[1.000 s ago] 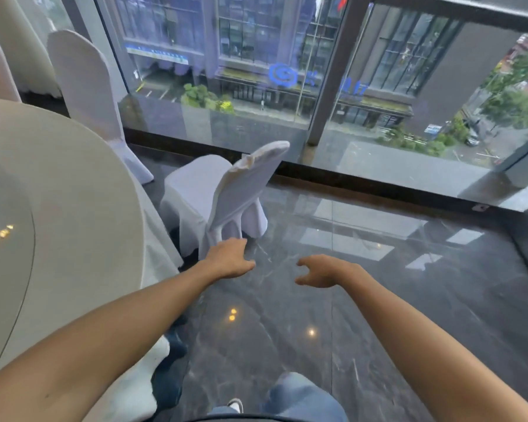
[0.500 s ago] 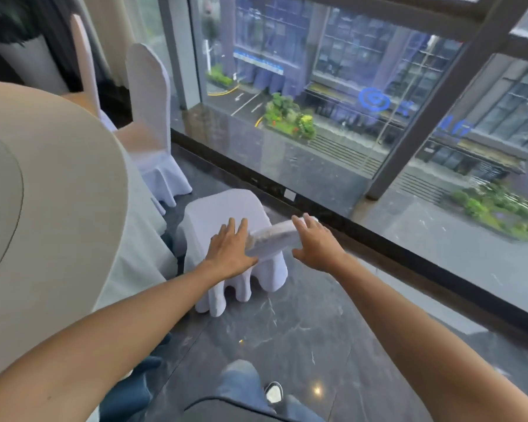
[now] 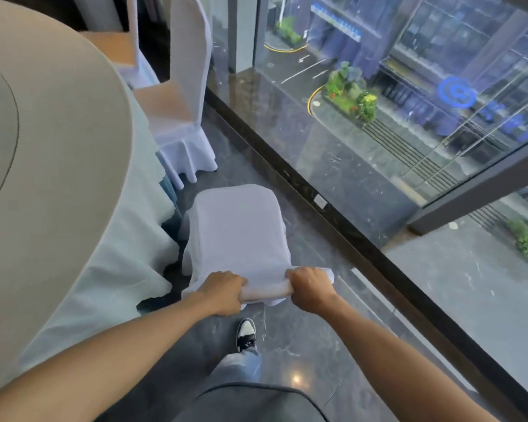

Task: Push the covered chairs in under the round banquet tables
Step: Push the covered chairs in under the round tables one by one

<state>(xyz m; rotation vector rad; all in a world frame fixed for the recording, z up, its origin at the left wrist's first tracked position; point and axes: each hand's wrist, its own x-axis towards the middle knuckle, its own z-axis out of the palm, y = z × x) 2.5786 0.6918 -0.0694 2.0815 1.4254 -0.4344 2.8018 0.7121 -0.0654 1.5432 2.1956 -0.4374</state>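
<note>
A chair in a white cover (image 3: 238,229) stands on the dark floor just right of the round banquet table (image 3: 52,166), seen from above and behind. Its seat lies beside the hanging tablecloth, not under the table. My left hand (image 3: 223,292) grips the left end of the chair's top rail. My right hand (image 3: 310,287) grips the right end. Both are closed around the covered backrest top. Further along the table, a second covered chair (image 3: 183,95) stands with its seat towards the table edge.
A floor-to-ceiling window with a dark sill (image 3: 333,208) runs close along the right of the chair. A narrow strip of polished floor (image 3: 302,345) lies between table and glass. My shoe (image 3: 246,333) is just behind the chair. A third chair (image 3: 128,47) is at the top.
My hands went from hovering in the air, to resting flat on the chair's top, to closing around it. The view swung left and down over the chair.
</note>
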